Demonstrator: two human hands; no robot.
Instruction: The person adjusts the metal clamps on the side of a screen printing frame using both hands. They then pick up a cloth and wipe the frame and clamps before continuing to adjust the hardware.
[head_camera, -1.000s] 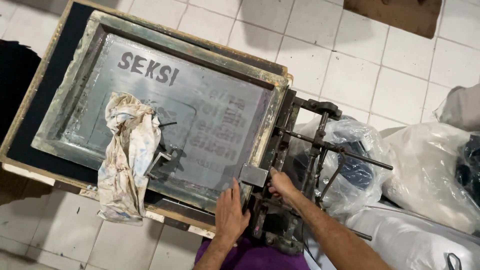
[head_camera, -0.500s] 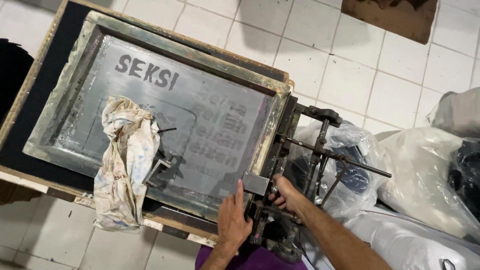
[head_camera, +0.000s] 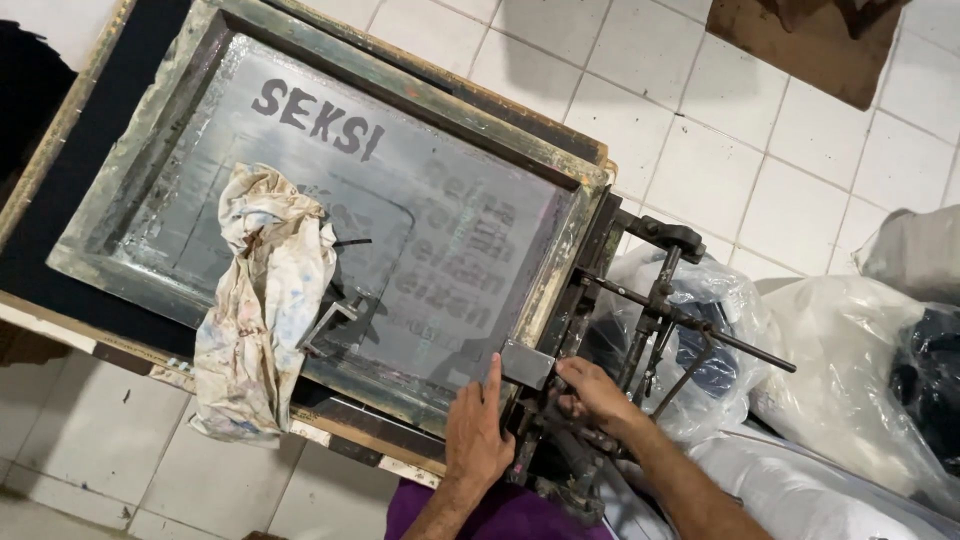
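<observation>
At lower centre, the left hand (head_camera: 478, 432) lies flat and open on the screen frame (head_camera: 560, 290) by its near corner. The right hand (head_camera: 592, 392) curls around the black metal clamp (head_camera: 650, 320) just right of it. A stained rag (head_camera: 265, 300) drapes over the frame's lower left edge. Plastic bags (head_camera: 850, 340) crowd the right, on the tiled floor (head_camera: 720, 170).

1. The big frame (head_camera: 140, 270) at the left looks like old wood, rough and smeared with dried paint.
2. The screen (head_camera: 440, 240) inside it is thin, flat and dull grey.
3. The rag (head_camera: 262, 300) on it is soft, wrinkled cloth with stains.
4. The clamp (head_camera: 640, 320) at the middle right is dark, dirty metal.
5. The bags (head_camera: 850, 340) at the right are shiny, crinkly plastic.
6. The floor tiles (head_camera: 700, 170) at the top are smooth and white.
</observation>
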